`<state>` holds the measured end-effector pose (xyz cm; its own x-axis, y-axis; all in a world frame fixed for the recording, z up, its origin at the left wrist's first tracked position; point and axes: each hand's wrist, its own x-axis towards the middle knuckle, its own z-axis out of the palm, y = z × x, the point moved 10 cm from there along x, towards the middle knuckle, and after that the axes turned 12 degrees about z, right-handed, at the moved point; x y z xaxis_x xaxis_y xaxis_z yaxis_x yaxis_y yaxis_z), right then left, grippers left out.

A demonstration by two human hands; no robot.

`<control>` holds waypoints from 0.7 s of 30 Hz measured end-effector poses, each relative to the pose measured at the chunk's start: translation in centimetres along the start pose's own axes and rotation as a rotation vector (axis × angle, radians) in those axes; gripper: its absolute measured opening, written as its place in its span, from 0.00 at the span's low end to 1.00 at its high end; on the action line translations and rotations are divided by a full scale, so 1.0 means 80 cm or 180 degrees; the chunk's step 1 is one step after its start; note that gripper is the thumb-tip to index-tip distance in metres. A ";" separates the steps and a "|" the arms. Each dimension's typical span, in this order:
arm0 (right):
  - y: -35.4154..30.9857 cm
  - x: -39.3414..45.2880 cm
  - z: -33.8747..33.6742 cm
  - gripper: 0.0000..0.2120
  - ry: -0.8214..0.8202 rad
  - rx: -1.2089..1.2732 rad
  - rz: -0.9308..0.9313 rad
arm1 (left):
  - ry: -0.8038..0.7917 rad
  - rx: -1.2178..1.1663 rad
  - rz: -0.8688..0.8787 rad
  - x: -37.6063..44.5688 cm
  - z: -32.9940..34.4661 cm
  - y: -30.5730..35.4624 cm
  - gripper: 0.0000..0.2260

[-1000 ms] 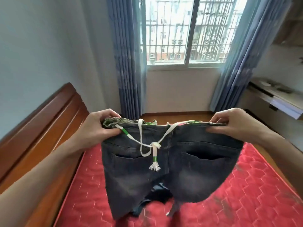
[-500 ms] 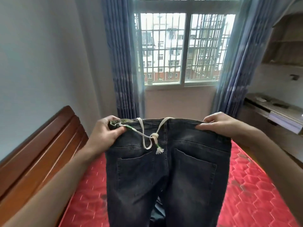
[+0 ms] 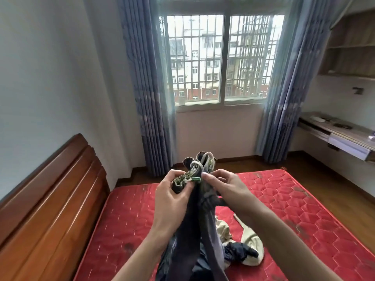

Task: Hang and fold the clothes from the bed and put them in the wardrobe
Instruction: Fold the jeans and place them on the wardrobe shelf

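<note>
Dark grey jeans (image 3: pixel 205 230) with a white and green drawstring hang in front of me, folded lengthwise with the waistband bunched together at the top. My left hand (image 3: pixel 172 201) grips one end of the waistband. My right hand (image 3: pixel 223 187) pinches the other end right beside it. The legs drop down over the red mattress (image 3: pixel 294 209). On the bed behind the jeans lies a pile with a cream garment (image 3: pixel 251 242) and a dark navy one (image 3: pixel 239 253).
A wooden headboard (image 3: pixel 50 199) runs along the left. Blue curtains (image 3: pixel 150 88) frame the barred window ahead. A wall-mounted desk (image 3: pixel 345 136) and open shelves (image 3: pixel 353 49) stand at the right. Wooden floor shows beyond the bed.
The jeans were held spread wide by the waistband. Both hands have come together, folding the jeans in half lengthwise, and the clothes pile on the bed now shows.
</note>
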<state>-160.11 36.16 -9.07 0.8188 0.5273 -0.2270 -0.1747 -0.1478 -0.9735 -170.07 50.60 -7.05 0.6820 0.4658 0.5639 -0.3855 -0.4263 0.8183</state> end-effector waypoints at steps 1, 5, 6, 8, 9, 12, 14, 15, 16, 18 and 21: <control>0.002 -0.001 0.005 0.14 -0.0042 0.0291 0.0020 | 0.0059 -0.0082 -0.0053 -0.001 0.001 0.000 0.05; 0.006 -0.013 0.024 0.13 -0.0270 0.0986 0.0024 | 0.0174 -0.0475 -0.0315 -0.001 0.001 0.000 0.08; 0.005 -0.017 0.030 0.13 -0.0313 0.0968 -0.0042 | 0.0062 -0.0558 -0.0293 -0.001 0.006 0.005 0.13; 0.002 -0.025 0.040 0.19 -0.0416 0.0934 -0.0185 | -0.0247 -0.0493 -0.0143 -0.005 0.015 0.015 0.25; 0.003 -0.025 0.043 0.22 -0.0478 0.0965 -0.0232 | -0.0358 -0.0409 -0.0091 -0.006 0.017 0.017 0.29; 0.001 -0.028 0.054 0.23 -0.0727 0.1003 -0.0329 | -0.0433 -0.0254 0.0003 -0.007 0.008 0.020 0.26; 0.003 -0.028 0.057 0.21 -0.0816 0.0797 -0.0411 | -0.0244 -0.0045 0.0158 -0.001 -0.010 0.024 0.16; 0.004 -0.027 0.056 0.21 -0.0758 0.0647 -0.0476 | -0.0092 0.0089 0.0223 0.004 -0.022 0.024 0.10; 0.003 -0.026 0.050 0.20 -0.0610 0.0462 -0.0606 | 0.0054 0.0150 0.0245 0.008 -0.033 0.021 0.06; -0.004 -0.024 0.023 0.16 0.0072 0.0013 -0.1093 | 0.0230 0.0072 0.0176 0.014 -0.048 0.013 0.04; 0.010 -0.014 -0.025 0.10 0.1114 -0.0177 -0.1438 | 0.0240 -0.0181 0.0095 0.021 -0.055 0.007 0.07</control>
<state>-160.06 33.77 -9.58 0.9394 0.2413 0.2434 0.2558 -0.0209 -0.9665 -171.92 54.56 -5.14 0.6218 0.5115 0.5930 -0.4410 -0.3970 0.8049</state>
